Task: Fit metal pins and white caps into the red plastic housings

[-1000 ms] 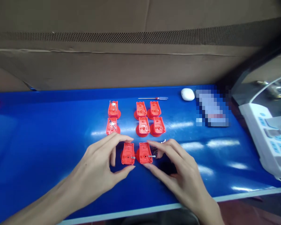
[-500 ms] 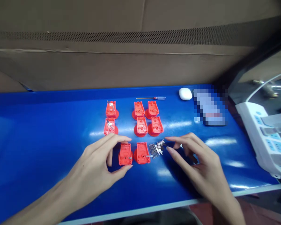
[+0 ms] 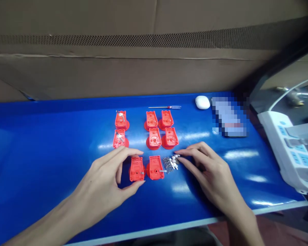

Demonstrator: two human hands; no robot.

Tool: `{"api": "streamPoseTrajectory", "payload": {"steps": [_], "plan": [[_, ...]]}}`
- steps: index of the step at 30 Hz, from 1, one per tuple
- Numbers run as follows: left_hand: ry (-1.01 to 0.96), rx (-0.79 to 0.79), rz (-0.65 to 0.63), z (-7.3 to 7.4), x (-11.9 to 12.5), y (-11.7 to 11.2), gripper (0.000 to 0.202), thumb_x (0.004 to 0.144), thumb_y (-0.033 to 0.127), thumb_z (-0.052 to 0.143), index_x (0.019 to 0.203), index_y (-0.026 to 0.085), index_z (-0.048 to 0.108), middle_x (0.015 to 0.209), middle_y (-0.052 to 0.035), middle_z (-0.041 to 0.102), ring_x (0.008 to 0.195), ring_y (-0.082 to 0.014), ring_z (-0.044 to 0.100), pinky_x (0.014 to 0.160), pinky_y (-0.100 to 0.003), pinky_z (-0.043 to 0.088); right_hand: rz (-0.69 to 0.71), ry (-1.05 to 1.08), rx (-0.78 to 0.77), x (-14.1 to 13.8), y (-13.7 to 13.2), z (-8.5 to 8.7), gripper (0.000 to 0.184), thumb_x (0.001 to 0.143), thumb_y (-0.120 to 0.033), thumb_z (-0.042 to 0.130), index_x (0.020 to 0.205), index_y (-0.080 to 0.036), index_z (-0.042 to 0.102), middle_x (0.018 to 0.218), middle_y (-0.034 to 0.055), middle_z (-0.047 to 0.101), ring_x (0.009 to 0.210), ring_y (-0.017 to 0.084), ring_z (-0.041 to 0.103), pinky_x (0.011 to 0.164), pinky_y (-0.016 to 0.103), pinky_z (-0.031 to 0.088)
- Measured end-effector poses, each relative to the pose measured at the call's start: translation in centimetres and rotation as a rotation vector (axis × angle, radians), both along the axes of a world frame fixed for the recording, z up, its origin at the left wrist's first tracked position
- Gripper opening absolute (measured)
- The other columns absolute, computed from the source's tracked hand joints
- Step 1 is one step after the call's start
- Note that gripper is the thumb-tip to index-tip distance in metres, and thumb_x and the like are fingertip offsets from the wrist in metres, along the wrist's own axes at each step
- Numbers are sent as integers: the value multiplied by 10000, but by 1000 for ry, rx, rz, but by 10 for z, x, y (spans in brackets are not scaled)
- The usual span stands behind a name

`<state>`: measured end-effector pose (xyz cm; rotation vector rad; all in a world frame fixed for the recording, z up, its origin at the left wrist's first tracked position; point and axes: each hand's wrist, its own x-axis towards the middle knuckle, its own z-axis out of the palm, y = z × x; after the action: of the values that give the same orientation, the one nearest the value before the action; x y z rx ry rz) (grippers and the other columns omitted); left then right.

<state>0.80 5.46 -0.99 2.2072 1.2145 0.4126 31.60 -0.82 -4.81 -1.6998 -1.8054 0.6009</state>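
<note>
My left hand (image 3: 111,172) is curved around a red plastic housing (image 3: 137,169), with fingers at its top edge and the thumb at its bottom edge. A small metal pin stands in that housing. Just to its right is another red housing (image 3: 154,167) with a silver pin lying across its right side. Beside it lie a patch of small dark screws (image 3: 167,164) and a little heap of white and silver pieces (image 3: 174,162). My right hand (image 3: 207,167) pinches at the right side of this heap, its thumb and fingertips closed on a small white piece, mostly hidden.
Several more red housings (image 3: 169,137) stand in two rows behind; the two on the left (image 3: 120,119) carry metal levers. Farther back lie a screwdriver (image 3: 166,107), a white rounded case (image 3: 202,102) and a blurred-out flat object (image 3: 228,116). A white power strip (image 3: 284,150) stands at the right edge.
My right hand has moved left to the heap, and its thumb and fingers have come together there. My left hand stays around the same housing.
</note>
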Motion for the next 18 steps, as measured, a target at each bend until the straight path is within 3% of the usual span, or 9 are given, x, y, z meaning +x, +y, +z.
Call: {"api": "streamPoseTrajectory", "payload": {"steps": [7,12,18], "plan": [[9,-11,0,-1,-1,-1,515,914,310,855,1384,332,648,875,47,663,640,-146,575,626,-292,487,-50,-80,8,10,-2,-3,192,1148,-405,613,1215,-299,758,1170,50,687,973,216,703,855,374,573],[-11,-27,-6,-1,-1,-1,501,935,310,841,1396,327,644,949,22,723,712,-170,649,651,-302,527,-49,-118,-38,28,-8,-7,198,1132,-470,633,1149,-289,712,1219,66,691,1026,246,699,867,401,560],[-23,123,-18,8,2,-4,597,920,392,881,1444,284,616,1190,-34,775,626,-109,590,553,-257,493,-29,-153,-120,36,-15,-9,263,1141,-517,588,1126,-273,686,1182,78,674,873,220,694,799,396,577]]}}
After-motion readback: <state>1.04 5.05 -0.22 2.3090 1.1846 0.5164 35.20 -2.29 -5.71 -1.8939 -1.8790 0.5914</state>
